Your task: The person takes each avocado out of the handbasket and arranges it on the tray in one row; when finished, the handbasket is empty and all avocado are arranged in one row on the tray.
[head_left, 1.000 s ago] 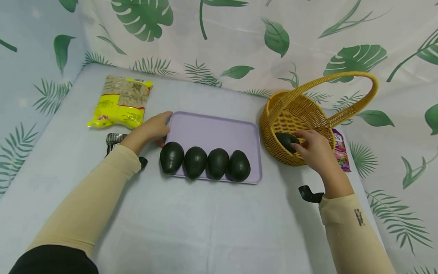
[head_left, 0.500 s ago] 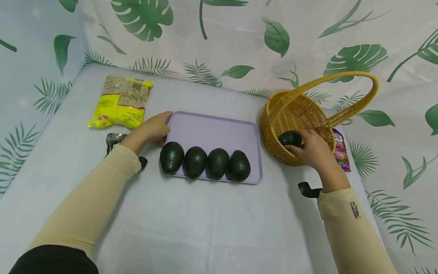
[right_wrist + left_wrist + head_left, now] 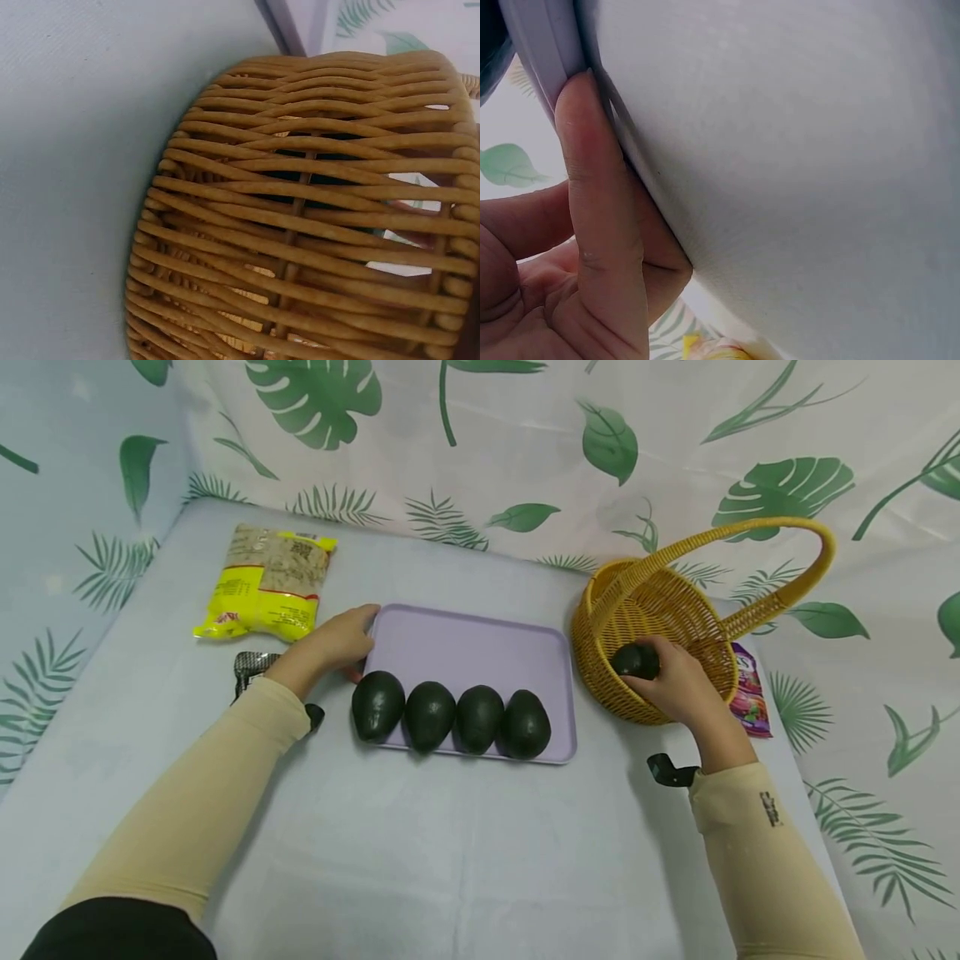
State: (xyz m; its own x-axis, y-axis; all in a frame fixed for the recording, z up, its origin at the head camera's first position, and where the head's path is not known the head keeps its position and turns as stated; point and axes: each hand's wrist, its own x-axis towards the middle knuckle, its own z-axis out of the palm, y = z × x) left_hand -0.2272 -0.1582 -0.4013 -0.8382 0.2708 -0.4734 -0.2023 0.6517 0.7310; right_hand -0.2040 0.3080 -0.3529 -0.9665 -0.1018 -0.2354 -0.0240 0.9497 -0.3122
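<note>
Several dark green avocados [image 3: 480, 718] stand in a row along the near side of a lilac tray [image 3: 480, 639], overlapping its rim. At the tray's left edge, my left hand [image 3: 339, 639] touches the side wall; in the left wrist view its straight thumb [image 3: 600, 187] lies against the tray rim [image 3: 547, 45]. Inside the wicker basket [image 3: 600, 697], my right hand [image 3: 678, 681] grips another avocado [image 3: 633, 660], fingers over its far side and thumb on the near side. The basket's woven wall [image 3: 315, 225] hides most of this from the right wrist view.
A yellow snack bag [image 3: 266, 585] lies at the back left, and a black packet [image 3: 251, 668] is partly under my left wrist. Behind the basket's right side sits a purple packet [image 3: 750, 693]. The basket's tall handle [image 3: 813, 547] arches toward the right.
My right hand has closed around the avocado in the basket, which has turned and shifted slightly right. My left hand, the tray and the row of avocados have stayed put.
</note>
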